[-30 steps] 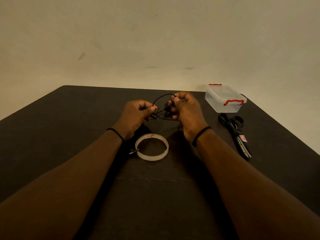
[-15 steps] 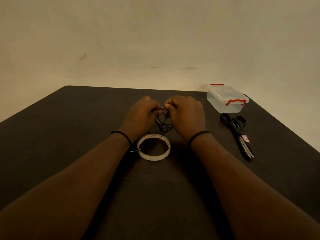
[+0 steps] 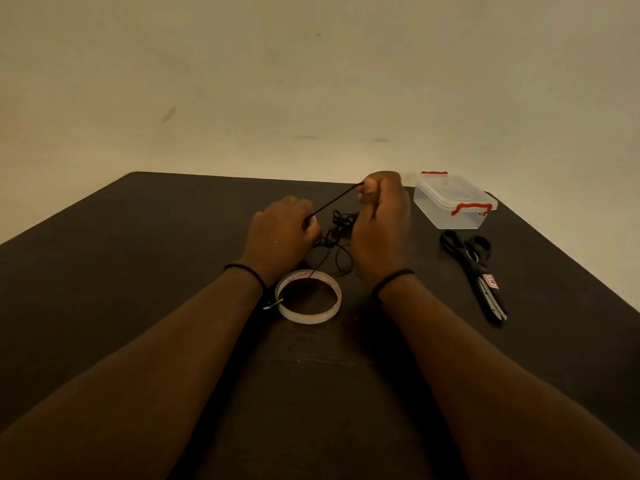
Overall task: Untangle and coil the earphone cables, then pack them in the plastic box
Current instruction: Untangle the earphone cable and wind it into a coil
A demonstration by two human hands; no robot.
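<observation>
1. The left hand (image 3: 282, 233) has its fingers curled and pinches one end of a taut stretch of the thin black earphone cable (image 3: 334, 200), low over the dark counter (image 3: 138, 254).
2. The right hand (image 3: 381, 216) is raised a little higher and farther back; its thumb and fingers pinch the other end of that taut stretch, which slopes up from left to right.
3. The rest of the cable hangs in a loose tangle between the two hands and trails down onto the counter, one strand crossing the near roll.
4. A clear roll of adhesive tape (image 3: 309, 296) lies flat on the counter just in front of the wrists.
5. The clear plastic box with red latches (image 3: 453, 200) sits closed on the counter, just to the right of the right hand.
6. A pair of black-handled scissors (image 3: 472, 271) lies on the counter in front of the box, blades pointing toward the person.
7. Each wrist wears a thin black band.
</observation>
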